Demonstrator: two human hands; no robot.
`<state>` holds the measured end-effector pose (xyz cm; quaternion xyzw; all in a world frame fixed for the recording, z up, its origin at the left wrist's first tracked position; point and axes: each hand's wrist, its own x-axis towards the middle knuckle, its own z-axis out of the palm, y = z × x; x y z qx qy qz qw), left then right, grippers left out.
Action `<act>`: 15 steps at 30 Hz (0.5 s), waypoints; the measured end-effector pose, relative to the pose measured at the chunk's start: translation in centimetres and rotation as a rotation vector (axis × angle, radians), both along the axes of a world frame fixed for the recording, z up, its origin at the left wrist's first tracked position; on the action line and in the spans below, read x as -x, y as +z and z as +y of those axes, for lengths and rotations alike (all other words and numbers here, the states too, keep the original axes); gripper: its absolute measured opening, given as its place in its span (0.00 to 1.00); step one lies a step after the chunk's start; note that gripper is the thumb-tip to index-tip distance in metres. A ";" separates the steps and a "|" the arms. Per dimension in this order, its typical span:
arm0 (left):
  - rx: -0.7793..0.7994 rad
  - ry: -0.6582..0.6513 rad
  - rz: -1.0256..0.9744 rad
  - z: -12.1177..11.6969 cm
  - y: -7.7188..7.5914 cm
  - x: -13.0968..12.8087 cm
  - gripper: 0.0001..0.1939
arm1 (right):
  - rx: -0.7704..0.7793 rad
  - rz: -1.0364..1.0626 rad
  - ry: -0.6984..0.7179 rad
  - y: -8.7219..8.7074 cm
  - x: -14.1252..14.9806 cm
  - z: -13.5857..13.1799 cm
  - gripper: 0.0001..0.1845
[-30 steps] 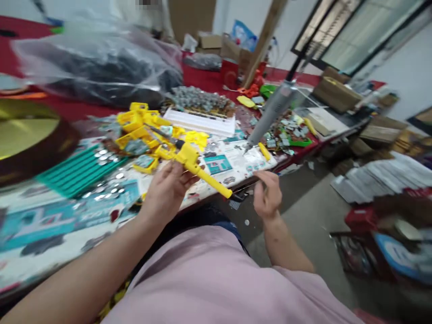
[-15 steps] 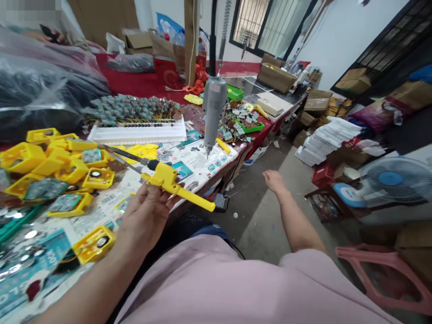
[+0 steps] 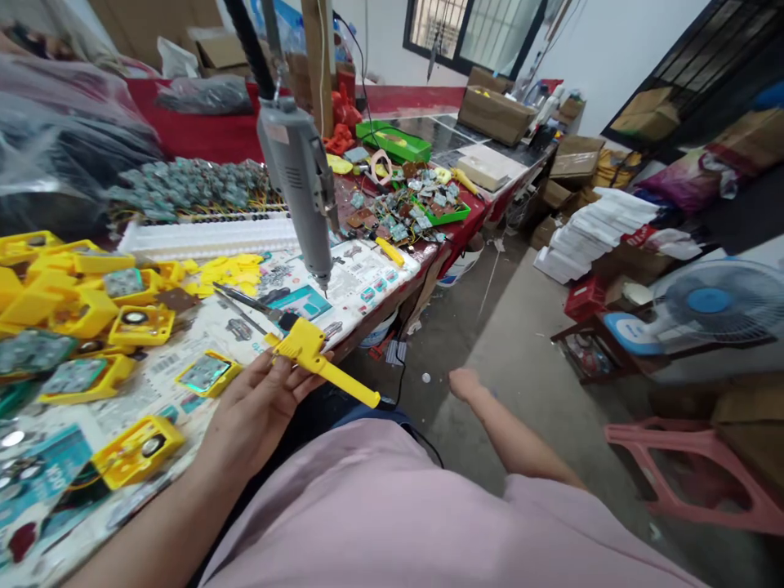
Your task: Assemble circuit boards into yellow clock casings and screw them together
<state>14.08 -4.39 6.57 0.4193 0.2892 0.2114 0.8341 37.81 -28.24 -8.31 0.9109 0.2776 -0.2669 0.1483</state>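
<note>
In my left hand (image 3: 260,400) is a yellow plastic device (image 3: 303,343) with a long straight handle and two thin dark rods pointing away over the table. My fingers close around its body from below. My right hand (image 3: 465,382) is held above the floor, away from the table, with its fingers curled in; whether anything is inside I cannot make out. A grey electric screwdriver (image 3: 297,180) hangs tip down over the table beyond the yellow device. Left of my left hand lies an open yellow housing (image 3: 208,373) with a circuit board in it.
A pile of yellow housings (image 3: 73,286) covers the table's left side. Circuit boards (image 3: 189,188) stand in a white rack (image 3: 208,238); loose boards (image 3: 404,204) lie farther right. A fan (image 3: 714,306), a pink stool (image 3: 692,474) and stacked white boxes (image 3: 606,237) stand at right.
My right hand has moved down and left, its fingers now curled. The electric screwdriver appears farther left and larger as the view shifts. The left hand still holds the yellow device.
</note>
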 end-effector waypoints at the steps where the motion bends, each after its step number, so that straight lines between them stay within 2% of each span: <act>1: 0.005 -0.002 0.003 0.1 -0.1 0.3 0.06 | -0.003 0.017 -0.001 0.3 0.3 0.3 0.22; 4: 0.058 0.066 -0.032 0.1 -0.4 0.7 0.09 | -0.054 0.044 0.091 2.3 1.6 1.1 0.22; 6: 0.103 0.156 -0.086 -0.4 -0.3 0.8 0.14 | -0.131 0.053 0.241 4.5 3.2 1.8 0.19; 7: 0.116 0.170 -0.125 -0.4 -0.2 0.7 0.14 | -0.193 0.063 0.337 5.8 3.9 2.2 0.16; 9: 0.161 0.153 -0.205 0.0 0.0 0.3 0.11 | -0.339 0.048 0.514 8.2 5.2 3.1 0.16; 10: 0.172 0.167 -0.239 0.5 0.0 0.1 0.09 | -0.483 -0.013 0.580 9.2 5.6 3.5 0.15; 11: 0.178 0.186 -0.270 1.1 0.0 -0.1 0.08 | -0.885 -0.190 0.613 10.1 6.0 3.9 0.11; 13: 0.192 0.237 -0.312 2.0 0.2 -0.3 0.06 | -1.507 -0.432 0.642 11.2 6.7 4.6 0.18; 14: 0.207 0.258 -0.331 2.3 0.4 -0.3 0.05 | -1.724 -0.475 0.651 11.5 7.2 4.8 0.19; 15: 0.224 0.271 -0.346 2.4 0.5 -0.3 0.04 | -1.821 -0.439 0.699 11.6 7.8 5.1 0.17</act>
